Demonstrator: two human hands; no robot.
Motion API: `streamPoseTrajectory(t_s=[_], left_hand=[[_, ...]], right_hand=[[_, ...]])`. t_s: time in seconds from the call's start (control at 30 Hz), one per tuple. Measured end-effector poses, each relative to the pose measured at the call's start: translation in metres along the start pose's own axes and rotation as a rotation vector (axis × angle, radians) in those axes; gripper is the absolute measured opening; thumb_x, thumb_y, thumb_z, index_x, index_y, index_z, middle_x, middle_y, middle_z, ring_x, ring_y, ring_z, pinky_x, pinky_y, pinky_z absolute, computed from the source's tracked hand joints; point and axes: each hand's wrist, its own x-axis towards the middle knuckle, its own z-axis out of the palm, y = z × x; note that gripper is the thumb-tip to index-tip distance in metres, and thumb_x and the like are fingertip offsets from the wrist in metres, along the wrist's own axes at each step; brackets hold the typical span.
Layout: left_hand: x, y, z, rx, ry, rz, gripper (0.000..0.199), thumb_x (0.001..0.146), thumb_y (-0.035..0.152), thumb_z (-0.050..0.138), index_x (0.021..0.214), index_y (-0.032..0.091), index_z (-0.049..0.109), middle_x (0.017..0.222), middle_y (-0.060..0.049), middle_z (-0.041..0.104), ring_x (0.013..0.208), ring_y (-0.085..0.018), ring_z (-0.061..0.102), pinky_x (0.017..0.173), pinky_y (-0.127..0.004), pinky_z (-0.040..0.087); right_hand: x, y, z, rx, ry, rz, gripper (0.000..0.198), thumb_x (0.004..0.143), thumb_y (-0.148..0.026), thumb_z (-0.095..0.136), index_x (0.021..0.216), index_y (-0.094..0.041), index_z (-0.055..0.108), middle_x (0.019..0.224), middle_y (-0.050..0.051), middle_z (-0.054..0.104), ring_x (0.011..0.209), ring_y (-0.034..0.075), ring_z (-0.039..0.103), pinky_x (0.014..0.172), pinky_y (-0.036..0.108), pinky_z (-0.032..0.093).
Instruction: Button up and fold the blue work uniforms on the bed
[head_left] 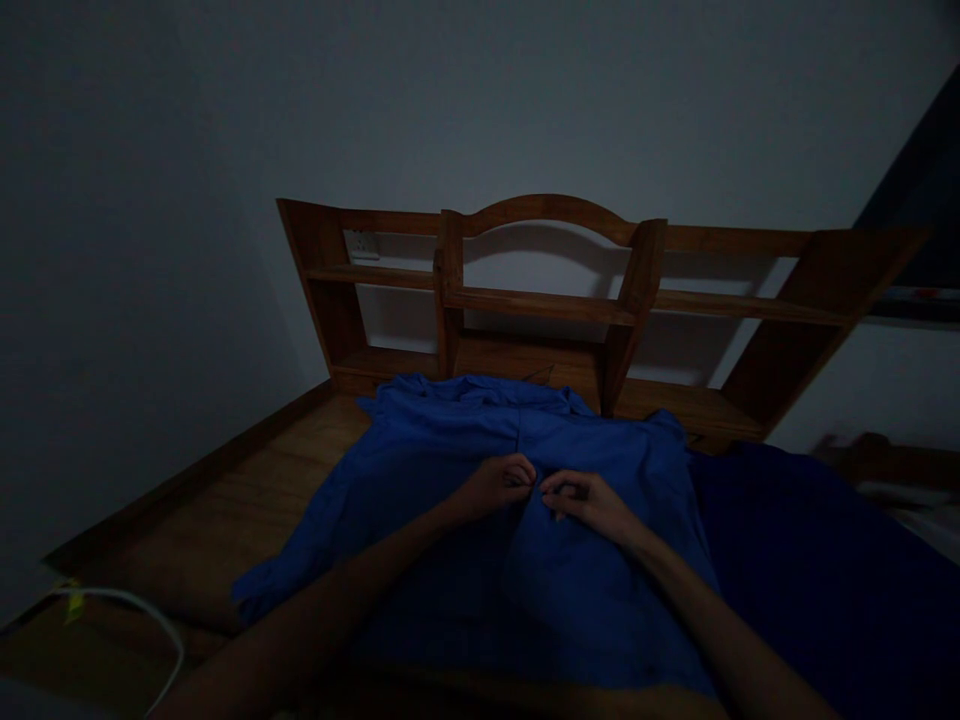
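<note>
A blue garment (600,590), which looks like a shirt, lies spread over a wooden surface with a seam or opening running down its middle. At that middle line my left hand (504,482) is closed in a pinch on the cloth. Close beside it on the right, my right hand (581,498) also pinches the garment, thumb against fingers. The cloth rises slightly between the two hands. Dim light hides whether a button or other small part sits between the fingertips.
Behind the garment stands a wooden shelf unit (540,300) against the wall (480,110). A darker blue cloth (810,570) lies at the right. A white cable (161,618) with a yellow tag curves at the lower left. The wooden surface (255,480) shows at the left.
</note>
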Motion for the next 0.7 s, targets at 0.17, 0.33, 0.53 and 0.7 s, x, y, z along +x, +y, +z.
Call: streamPoseTrajectory(t_s=[0.17, 0.33, 0.53, 0.7], left_hand=[[-0.003, 0.006, 0.0, 0.205, 0.002, 0.074, 0.019, 0.079, 0.025, 0.059, 0.097, 0.016, 0.059, 0.089, -0.003, 0.063, 0.084, -0.014, 0.059, 0.072, -0.022, 0.043], [-0.002, 0.004, -0.017, 0.384, -0.218, 0.187, 0.018, 0.078, 0.026, 0.062, 0.094, 0.018, 0.063, 0.092, -0.004, 0.061, 0.081, -0.013, 0.056, 0.073, -0.023, 0.042], [-0.004, -0.003, -0.025, 0.333, -0.231, 0.116, 0.024, 0.074, 0.031, 0.067, 0.094, 0.017, 0.066, 0.091, -0.004, 0.062, 0.078, -0.013, 0.056, 0.069, -0.022, 0.042], [-0.005, -0.005, -0.011, 0.395, -0.114, 0.017, 0.016, 0.07, 0.022, 0.066, 0.084, 0.015, 0.065, 0.082, -0.002, 0.063, 0.072, -0.012, 0.056, 0.064, -0.02, 0.041]], right_hand=[[-0.003, -0.008, 0.001, 0.015, -0.048, -0.012, 0.038, 0.074, -0.044, 0.065, 0.098, -0.016, 0.064, 0.068, 0.0, 0.063, 0.063, 0.012, 0.058, 0.063, 0.023, 0.043], [-0.004, -0.014, 0.004, -0.004, -0.058, 0.011, 0.035, 0.072, -0.048, 0.066, 0.084, -0.015, 0.062, 0.063, -0.002, 0.057, 0.059, 0.01, 0.053, 0.055, 0.021, 0.039], [-0.002, -0.004, 0.007, -0.082, -0.023, -0.016, 0.036, 0.064, -0.045, 0.074, 0.081, -0.016, 0.061, 0.067, -0.003, 0.052, 0.063, 0.009, 0.05, 0.056, 0.02, 0.038], [-0.002, -0.002, 0.006, -0.072, -0.046, -0.019, 0.031, 0.068, -0.042, 0.071, 0.083, -0.016, 0.061, 0.066, -0.003, 0.053, 0.061, 0.009, 0.05, 0.056, 0.02, 0.038]])
